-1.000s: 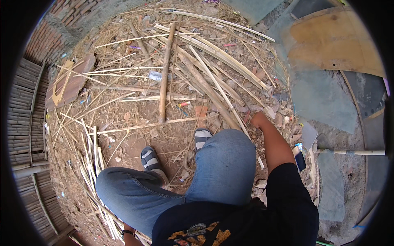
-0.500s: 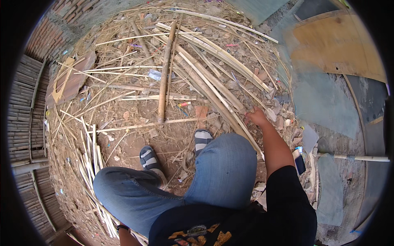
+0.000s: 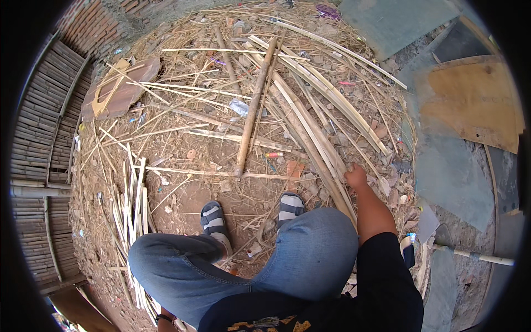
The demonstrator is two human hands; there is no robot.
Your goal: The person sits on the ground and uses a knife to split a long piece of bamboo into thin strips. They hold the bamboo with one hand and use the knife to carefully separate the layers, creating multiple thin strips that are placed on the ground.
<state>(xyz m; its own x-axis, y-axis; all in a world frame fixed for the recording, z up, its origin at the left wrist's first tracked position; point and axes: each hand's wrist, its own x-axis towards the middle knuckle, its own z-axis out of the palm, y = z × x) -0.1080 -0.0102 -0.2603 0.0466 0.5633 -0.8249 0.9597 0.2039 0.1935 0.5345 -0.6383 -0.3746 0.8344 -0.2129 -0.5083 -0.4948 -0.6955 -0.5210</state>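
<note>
Right hand (image 3: 355, 177) curled beside split-bamboo lengths (image 3: 318, 133), right half of littered ground (image 3: 180, 207); can't tell what it grips. Left hand (image 3: 167, 311) mostly hidden, near bamboo strips (image 3: 145, 207) toward ground's left edge; grip unreadable.

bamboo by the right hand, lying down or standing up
Lying down: the bamboo stretches lengthwise along the littered ground, with the right hand at its edge.

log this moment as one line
right hand: at split bamboo lengths, grip unclear | left hand: mostly hidden by jeans, near bamboo strips | footwear: strapped sandals
</note>
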